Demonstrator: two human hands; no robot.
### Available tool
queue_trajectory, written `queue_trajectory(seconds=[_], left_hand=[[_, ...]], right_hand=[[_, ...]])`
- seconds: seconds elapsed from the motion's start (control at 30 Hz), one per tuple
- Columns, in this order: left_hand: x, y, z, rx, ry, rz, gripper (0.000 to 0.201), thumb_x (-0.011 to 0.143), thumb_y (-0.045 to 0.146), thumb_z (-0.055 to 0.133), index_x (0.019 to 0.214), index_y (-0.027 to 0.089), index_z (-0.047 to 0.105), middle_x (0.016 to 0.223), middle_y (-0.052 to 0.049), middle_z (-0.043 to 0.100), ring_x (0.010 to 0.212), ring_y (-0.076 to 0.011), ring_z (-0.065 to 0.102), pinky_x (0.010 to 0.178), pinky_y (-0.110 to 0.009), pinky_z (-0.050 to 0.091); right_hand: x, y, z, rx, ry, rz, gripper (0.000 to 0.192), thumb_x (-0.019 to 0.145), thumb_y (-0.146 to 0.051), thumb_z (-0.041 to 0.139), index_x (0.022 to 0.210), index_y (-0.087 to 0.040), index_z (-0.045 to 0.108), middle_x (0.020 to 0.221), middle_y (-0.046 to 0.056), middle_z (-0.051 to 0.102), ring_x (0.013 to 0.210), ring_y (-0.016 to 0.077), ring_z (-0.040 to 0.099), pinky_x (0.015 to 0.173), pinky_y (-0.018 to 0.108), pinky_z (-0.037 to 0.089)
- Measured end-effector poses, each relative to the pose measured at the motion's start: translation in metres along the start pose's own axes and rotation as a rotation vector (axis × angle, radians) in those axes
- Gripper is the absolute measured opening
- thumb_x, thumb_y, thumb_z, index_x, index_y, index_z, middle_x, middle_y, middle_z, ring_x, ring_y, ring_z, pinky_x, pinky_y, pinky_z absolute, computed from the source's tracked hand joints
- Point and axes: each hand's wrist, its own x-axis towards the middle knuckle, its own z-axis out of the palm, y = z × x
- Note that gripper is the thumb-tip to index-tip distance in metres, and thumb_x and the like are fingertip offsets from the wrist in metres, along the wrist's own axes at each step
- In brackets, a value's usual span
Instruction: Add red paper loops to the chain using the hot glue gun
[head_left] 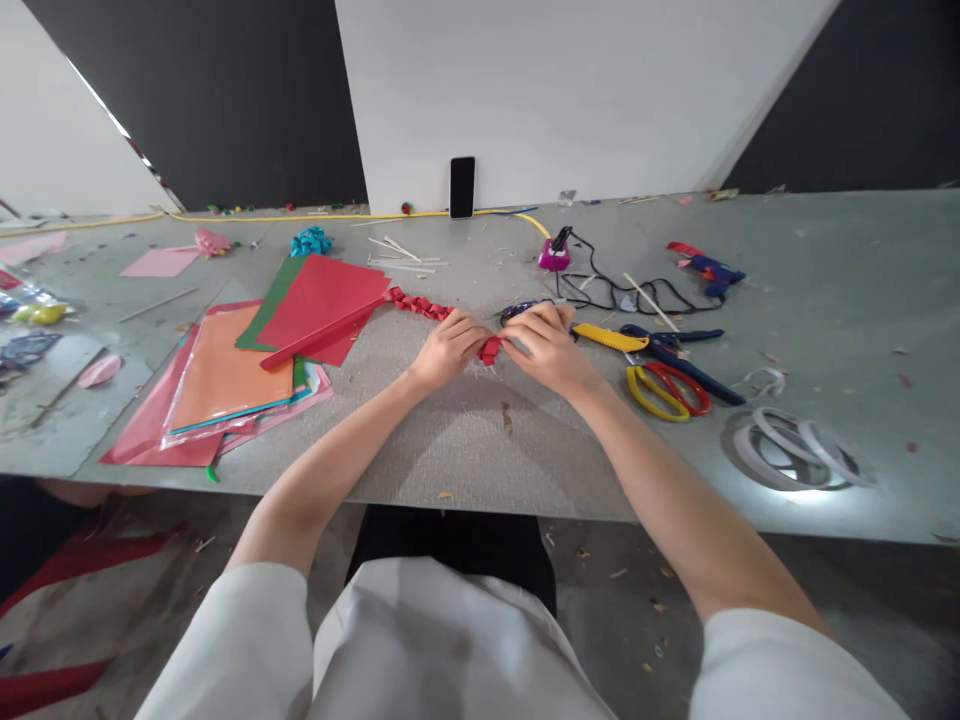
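Grey littered worktable (480, 450), white wall panel (570, 90), both hands (499, 348) pinching folded red paper chain (420, 303)

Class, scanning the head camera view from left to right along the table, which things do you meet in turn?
Stack of coloured paper sheets → left hand → folded red paper chain → right hand → yellow-and-red-handled scissors → white tape rolls.

red paper chain (491, 348) end hidden under fingers (525, 335) | far-edge bits (225, 209) perhaps beads, too small
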Motion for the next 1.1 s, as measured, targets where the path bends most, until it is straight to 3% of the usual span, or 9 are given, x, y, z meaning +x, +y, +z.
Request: queue_trajectory(seconds=[0.1, 0.53, 0.77, 1.1], left_hand=[[-0.0004, 0.0001, 0.0005, -0.004, -0.003, -0.039, 0.029, 0.109, 0.03, 0.048, 0.106, 0.016, 0.073, 0.097, -0.012, 0.075, 0.097, -0.0211, 0.064, 0.09, -0.04, 0.054], [0.0013, 0.0022, -0.0036, -0.002, 0.003, 0.019, 0.024, 0.107, 0.027, 0.051, 0.106, 0.016, 0.072, 0.097, -0.012, 0.075, 0.096, -0.0208, 0.063, 0.089, -0.039, 0.054], [-0.0009, 0.0042, -0.0011, 0.049, 0.097, 0.023, 0.022, 0.106, 0.027, 0.054, 0.111, 0.016, 0.072, 0.099, -0.012, 0.075, 0.097, -0.0208, 0.064, 0.089, -0.039, 0.056], [-0.0018, 0.0037, -0.0038, 0.105, 0.065, 0.008, 0.022, 0.106, 0.028, 0.055, 0.107, 0.016, 0.073, 0.099, -0.011, 0.075, 0.094, -0.0203, 0.066, 0.089, -0.041, 0.058]], right_hand=[[-0.0002, 0.0001, 0.0002, -0.008, 0.009, 0.001, 0.015, 0.106, -0.029, 0.057, 0.106, -0.026, 0.071, 0.101, 0.006, 0.074, 0.101, 0.0255, 0.058, 0.095, 0.045, 0.037], [0.001, -0.0025, -0.0014, -0.016, -0.005, -0.014, 0.015, 0.107, -0.027, 0.055, 0.109, -0.025, 0.07, 0.103, 0.007, 0.073, 0.101, 0.0258, 0.058, 0.091, 0.044, 0.04], [-0.0058, -0.0005, 0.0028, -0.018, 0.056, -0.008, 0.013, 0.105, -0.028, 0.059, 0.11, -0.028, 0.071, 0.1, 0.004, 0.073, 0.098, 0.0242, 0.058, 0.09, 0.043, 0.038], [-0.0059, 0.001, 0.0026, -0.048, 0.068, 0.002, 0.015, 0.105, -0.031, 0.059, 0.114, -0.028, 0.07, 0.103, 0.006, 0.072, 0.1, 0.0251, 0.058, 0.092, 0.044, 0.039]])
